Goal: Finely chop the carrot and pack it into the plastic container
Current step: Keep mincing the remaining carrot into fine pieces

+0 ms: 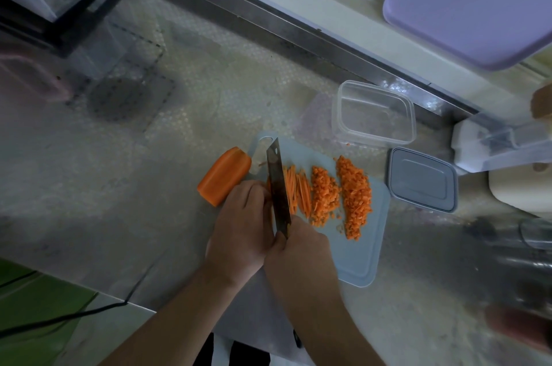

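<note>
A head-worn camera looks down on carrot chopping in progress on a pale blue cutting board (358, 249) on a steel table (119, 186). Thin carrot sticks (298, 189) lie in a loose bundle near the middle of the board, their long axis running away from the person toward the far edge, just right of the knife blade (277, 186). The blade runs the same way, tip pointing away, so it lies parallel to the sticks, not across them. To the right sit two heaps of finely diced carrot (355, 195), side by side. An uncut carrot chunk (224, 176) rests at the board's left edge, partly on the table, angled up to the right. The left hand (239, 222) lies with fingers bent, fingertips against the blade's left side; carrot beneath them is hidden, so what it holds cannot be told. The right hand (298, 249) has its grip closed around the knife handle, nearest the sticks. Dicing the sticks would likely need them turned crosswise to the blade. Beyond the board, the empty clear plastic container (373, 114) stands open, its grey lid (422, 183) flat on the table just right of the board.
</note>
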A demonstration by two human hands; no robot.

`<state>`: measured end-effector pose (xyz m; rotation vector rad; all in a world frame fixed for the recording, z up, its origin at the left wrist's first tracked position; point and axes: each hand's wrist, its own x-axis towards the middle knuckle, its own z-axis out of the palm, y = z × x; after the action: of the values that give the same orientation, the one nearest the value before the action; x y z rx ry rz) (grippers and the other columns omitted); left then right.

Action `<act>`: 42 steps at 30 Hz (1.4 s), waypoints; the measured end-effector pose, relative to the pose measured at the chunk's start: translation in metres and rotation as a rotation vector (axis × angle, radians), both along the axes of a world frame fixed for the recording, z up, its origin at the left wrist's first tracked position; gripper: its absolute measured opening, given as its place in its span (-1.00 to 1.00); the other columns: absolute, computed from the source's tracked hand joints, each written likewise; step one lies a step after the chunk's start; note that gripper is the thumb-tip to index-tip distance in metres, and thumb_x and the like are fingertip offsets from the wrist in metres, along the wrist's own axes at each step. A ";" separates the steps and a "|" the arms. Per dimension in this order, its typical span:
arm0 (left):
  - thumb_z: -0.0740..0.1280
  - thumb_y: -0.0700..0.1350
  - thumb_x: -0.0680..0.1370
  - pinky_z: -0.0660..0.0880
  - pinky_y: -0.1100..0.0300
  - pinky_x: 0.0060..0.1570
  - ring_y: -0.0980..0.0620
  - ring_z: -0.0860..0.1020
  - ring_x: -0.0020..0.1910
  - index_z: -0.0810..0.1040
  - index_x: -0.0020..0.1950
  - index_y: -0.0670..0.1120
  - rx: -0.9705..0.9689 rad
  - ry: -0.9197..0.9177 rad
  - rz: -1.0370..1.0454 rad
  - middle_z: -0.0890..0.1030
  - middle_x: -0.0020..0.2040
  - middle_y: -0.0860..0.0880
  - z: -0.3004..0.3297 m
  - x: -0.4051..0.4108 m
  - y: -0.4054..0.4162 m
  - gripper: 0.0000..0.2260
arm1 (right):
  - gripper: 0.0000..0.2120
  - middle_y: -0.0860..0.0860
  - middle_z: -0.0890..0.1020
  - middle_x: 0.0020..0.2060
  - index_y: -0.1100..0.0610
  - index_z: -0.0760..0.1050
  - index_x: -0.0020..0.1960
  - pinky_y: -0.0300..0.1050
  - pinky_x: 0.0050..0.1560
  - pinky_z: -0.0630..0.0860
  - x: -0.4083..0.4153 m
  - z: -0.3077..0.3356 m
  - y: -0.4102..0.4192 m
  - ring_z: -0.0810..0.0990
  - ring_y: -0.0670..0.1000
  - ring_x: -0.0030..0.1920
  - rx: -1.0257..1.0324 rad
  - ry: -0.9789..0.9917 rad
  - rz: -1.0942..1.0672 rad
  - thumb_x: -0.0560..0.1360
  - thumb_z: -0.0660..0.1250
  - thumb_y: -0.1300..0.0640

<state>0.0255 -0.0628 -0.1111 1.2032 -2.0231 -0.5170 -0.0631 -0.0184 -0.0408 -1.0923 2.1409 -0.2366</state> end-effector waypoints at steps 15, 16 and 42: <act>0.45 -0.25 0.59 0.52 0.32 0.03 0.15 0.58 0.06 0.61 0.07 -0.06 0.297 0.111 0.038 0.56 0.12 0.11 0.012 0.015 0.001 -0.87 | -0.88 -0.06 0.56 -0.23 -0.01 0.49 -0.05 0.03 -0.16 0.58 -0.018 -0.001 -0.003 0.56 0.00 -0.20 -0.061 0.018 -0.029 0.60 0.20 0.02; 0.45 -0.25 0.59 0.51 0.34 0.01 0.17 0.58 0.04 0.60 0.08 -0.05 0.289 0.081 0.047 0.55 0.13 0.12 0.014 0.018 0.003 -0.86 | -0.88 -0.06 0.56 -0.25 -0.01 0.47 -0.08 0.03 -0.18 0.58 -0.020 -0.001 -0.002 0.56 0.00 -0.21 -0.068 0.021 -0.023 0.60 0.20 0.02; 0.45 -0.25 0.61 0.44 0.33 0.22 0.04 0.59 0.13 0.70 0.19 -0.16 0.100 -0.100 -0.019 0.66 0.15 -0.01 -0.012 0.014 0.009 -0.83 | -0.79 -0.05 0.52 -0.30 -0.02 0.33 -0.21 -0.21 -0.37 0.33 -0.025 -0.003 0.008 0.51 -0.05 -0.27 -0.008 0.051 0.081 0.61 0.18 0.08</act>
<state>0.0396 -0.0538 -0.1234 1.2937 -2.1165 -0.5843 -0.0885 -0.0107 -0.0439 -1.1979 2.1366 -0.1816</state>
